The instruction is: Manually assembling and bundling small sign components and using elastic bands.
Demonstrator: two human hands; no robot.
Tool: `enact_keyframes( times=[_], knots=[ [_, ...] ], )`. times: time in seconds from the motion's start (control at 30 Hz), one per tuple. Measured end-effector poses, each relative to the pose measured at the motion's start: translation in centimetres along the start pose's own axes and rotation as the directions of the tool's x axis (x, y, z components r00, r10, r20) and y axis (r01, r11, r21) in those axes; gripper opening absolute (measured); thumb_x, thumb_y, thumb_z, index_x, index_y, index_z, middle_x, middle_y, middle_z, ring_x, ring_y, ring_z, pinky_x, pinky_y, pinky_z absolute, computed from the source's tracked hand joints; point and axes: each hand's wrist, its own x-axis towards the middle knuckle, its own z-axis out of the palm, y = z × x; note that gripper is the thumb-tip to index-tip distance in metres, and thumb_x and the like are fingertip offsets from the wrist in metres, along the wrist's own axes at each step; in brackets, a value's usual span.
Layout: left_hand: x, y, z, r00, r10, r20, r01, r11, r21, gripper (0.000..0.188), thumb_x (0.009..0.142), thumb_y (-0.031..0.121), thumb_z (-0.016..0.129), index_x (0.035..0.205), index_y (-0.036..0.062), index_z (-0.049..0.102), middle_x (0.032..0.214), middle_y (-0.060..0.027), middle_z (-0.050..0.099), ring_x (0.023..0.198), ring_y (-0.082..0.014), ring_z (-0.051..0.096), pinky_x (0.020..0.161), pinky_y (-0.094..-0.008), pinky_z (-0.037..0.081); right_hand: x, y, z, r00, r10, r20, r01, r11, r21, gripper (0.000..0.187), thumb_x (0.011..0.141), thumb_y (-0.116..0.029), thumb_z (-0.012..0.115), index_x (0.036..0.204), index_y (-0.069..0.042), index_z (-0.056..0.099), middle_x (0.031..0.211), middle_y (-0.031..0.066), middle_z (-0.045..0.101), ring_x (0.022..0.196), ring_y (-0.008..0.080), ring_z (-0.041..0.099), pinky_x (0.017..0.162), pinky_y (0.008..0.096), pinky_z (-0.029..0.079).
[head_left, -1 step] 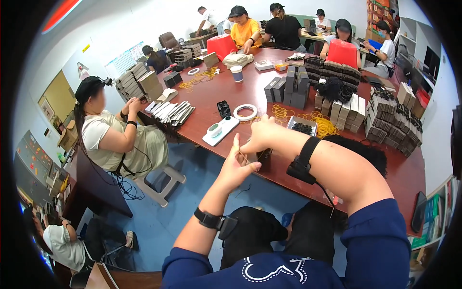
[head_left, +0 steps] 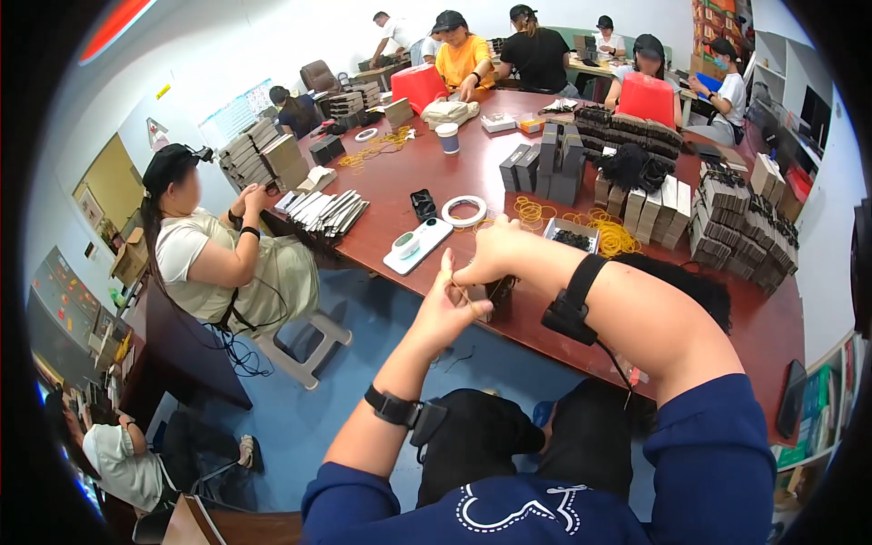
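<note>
Just off the near edge of the table, my two hands are close together in front of me. A thin tan rubber band is drawn out at the fingers of my left hand, its index finger raised and thumb pointing right. From above, my right hand reaches over with bent fingers that close near the same band; its fingertips are partly hidden. Behind the hands a small dark bundle at the table edge is mostly covered.
A white kitchen scale, a tape roll, yellow rubber bands and a white box of small black pieces lie beyond my hands. Stacks of grey boxes line the right. A co-worker sits left beside a stool.
Hardly anything differs. My left thumb and fingers have shifted very slightly around the band; the arms keep their places.
</note>
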Motion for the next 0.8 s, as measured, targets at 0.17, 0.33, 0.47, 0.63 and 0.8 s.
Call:
enact_keyframes(
  times=[0.17, 0.33, 0.47, 0.63, 0.8],
  knots=[
    [2.4, 2.9, 0.5, 0.990, -0.082, 0.115, 0.071, 0.993, 0.096, 0.110, 0.073, 0.000, 0.072, 0.145, 0.0010, -0.010, 0.143, -0.0155, 0.033, 0.130, -0.0225, 0.035, 0.105, -0.0327, 0.032, 1.8, 1.8, 0.7, 0.993, 0.081, 0.082, -0.100, 0.962, 0.253, 0.096, 0.064, -0.068, 0.054, 0.121, 0.009, 0.053, 0.126, 0.0314, 0.048, 0.121, 0.0402, 0.044, 0.097, 0.0445, 0.041],
    [4.2, 3.7, -0.1, 0.983, -0.113, 0.142, -0.041, 0.623, 0.781, 0.119, 0.065, 0.014, 0.082, 0.147, 0.0039, -0.003, 0.141, -0.0203, 0.038, 0.124, -0.0260, 0.044, 0.102, -0.0307, 0.035, -1.9, 1.4, -1.1, 0.979, -0.200, 0.036, 0.187, 0.955, 0.229, 0.056, 0.071, -0.043, 0.054, 0.110, -0.005, 0.064, 0.109, 0.0260, 0.061, 0.094, 0.0356, 0.063, 0.084, 0.0413, 0.050],
    [5.5, 3.5, -0.9, 0.983, -0.100, 0.156, -0.081, 0.528, 0.845, 0.122, 0.061, 0.025, 0.086, 0.148, 0.0132, 0.002, 0.129, -0.0181, 0.052, 0.117, -0.0293, 0.052, 0.098, -0.0321, 0.039, 0.1, 1.6, 1.2, 0.971, -0.113, -0.213, 0.158, 0.965, 0.211, 0.039, 0.073, -0.031, 0.050, 0.090, -0.001, 0.069, 0.093, 0.0225, 0.066, 0.090, 0.0361, 0.063, 0.080, 0.0406, 0.050],
    [5.7, 4.0, -0.1, 0.996, -0.033, 0.080, -0.060, 0.399, 0.915, 0.065, 0.065, 0.024, 0.080, 0.123, 0.0117, 0.055, 0.103, -0.0150, 0.066, 0.097, -0.0276, 0.063, 0.084, -0.0358, 0.047, 1.1, 4.0, -0.1, 0.982, 0.111, -0.150, -0.032, 0.893, 0.449, 0.027, 0.078, -0.025, 0.062, 0.085, 0.000, 0.070, 0.083, 0.0207, 0.067, 0.074, 0.0280, 0.068, 0.065, 0.0378, 0.053],
    [5.7, 3.5, 0.6, 0.998, -0.025, 0.051, -0.037, 0.395, 0.918, 0.057, 0.067, 0.018, 0.077, 0.120, 0.0121, 0.057, 0.098, -0.0146, 0.066, 0.091, -0.0261, 0.063, 0.080, -0.0343, 0.048, 6.3, 9.3, 3.4, 0.999, 0.040, 0.011, -0.038, 0.758, 0.651, 0.015, 0.080, -0.016, 0.062, 0.078, -0.001, 0.068, 0.078, 0.0124, 0.067, 0.067, 0.0198, 0.066, 0.062, 0.0312, 0.055]
  ],
)
